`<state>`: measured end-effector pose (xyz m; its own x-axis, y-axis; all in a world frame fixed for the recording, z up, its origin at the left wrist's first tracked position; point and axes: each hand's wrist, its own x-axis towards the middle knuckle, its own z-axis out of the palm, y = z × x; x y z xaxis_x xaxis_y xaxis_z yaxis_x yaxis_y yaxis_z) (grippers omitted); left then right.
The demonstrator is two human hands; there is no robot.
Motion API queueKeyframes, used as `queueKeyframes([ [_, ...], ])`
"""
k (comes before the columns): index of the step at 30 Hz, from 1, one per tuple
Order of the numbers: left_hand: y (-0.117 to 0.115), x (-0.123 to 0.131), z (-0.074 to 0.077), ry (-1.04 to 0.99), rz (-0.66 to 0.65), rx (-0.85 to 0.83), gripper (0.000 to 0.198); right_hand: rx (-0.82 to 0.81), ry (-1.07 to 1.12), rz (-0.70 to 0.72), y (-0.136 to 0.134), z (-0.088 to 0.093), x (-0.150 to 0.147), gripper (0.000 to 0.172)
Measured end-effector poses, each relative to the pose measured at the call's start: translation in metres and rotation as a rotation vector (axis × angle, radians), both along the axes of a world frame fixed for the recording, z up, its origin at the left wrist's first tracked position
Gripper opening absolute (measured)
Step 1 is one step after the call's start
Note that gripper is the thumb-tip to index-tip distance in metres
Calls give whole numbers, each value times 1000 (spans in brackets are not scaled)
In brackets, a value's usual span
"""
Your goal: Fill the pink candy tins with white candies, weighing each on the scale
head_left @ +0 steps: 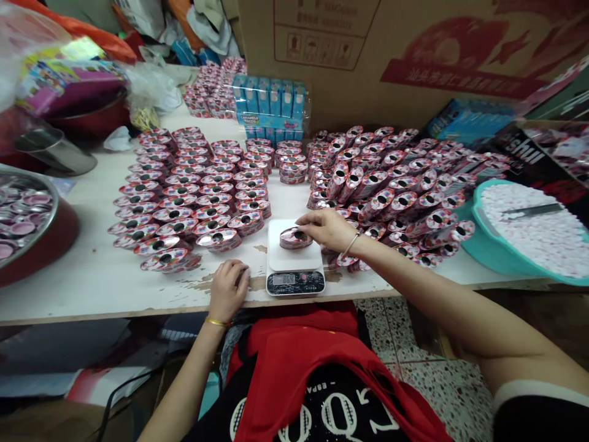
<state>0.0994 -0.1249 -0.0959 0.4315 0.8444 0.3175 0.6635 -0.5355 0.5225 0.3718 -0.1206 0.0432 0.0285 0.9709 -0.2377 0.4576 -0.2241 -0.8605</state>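
On a white digital kitchen scale at the front of the table stands one small oval printed box with a dark round hole in its top. The fingers of my right hand are pinched at the right end of this box. The scale's display is lit, its digits small. My left hand rests on the table's front edge, left of the scale, its fingers curled in with nothing visible in them. To its upper left stand rows of matching oval boxes, upright and close together.
More oval boxes, many tilted, crowd the table right of the scale. A turquoise basin of small white pieces holds a scoop-like tool. A metal bowl of pink caps is at left. Blue packs and a large carton stand behind.
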Motion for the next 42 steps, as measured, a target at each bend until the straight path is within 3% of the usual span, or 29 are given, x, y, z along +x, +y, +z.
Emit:
queueKeyframes([
  [5,0,1,3,-3,-3,-6,12,-1,176,-43,3,0,6,11],
  [10,-1,2,4,-7,-6,-13,13,-74,420,-141,-1,1,17,30],
  [18,0,2,3,-13,-2,-14,12,2,166,-33,5,-11,7,36],
  [23,-2,-1,4,-17,-1,-18,14,70,288,-175,-8,5,13,39],
  [27,-9,8,21,-47,-2,83,25,-85,505,-174,-53,9,21,38],
  [33,-5,64,66,98,-203,273,55,-307,643,-261,-123,-32,16,46],
  [37,10,98,79,189,-329,322,53,-336,719,-368,-142,-56,14,51],
  [42,23,120,91,232,-291,236,51,-348,727,-415,-154,-67,13,50],
])
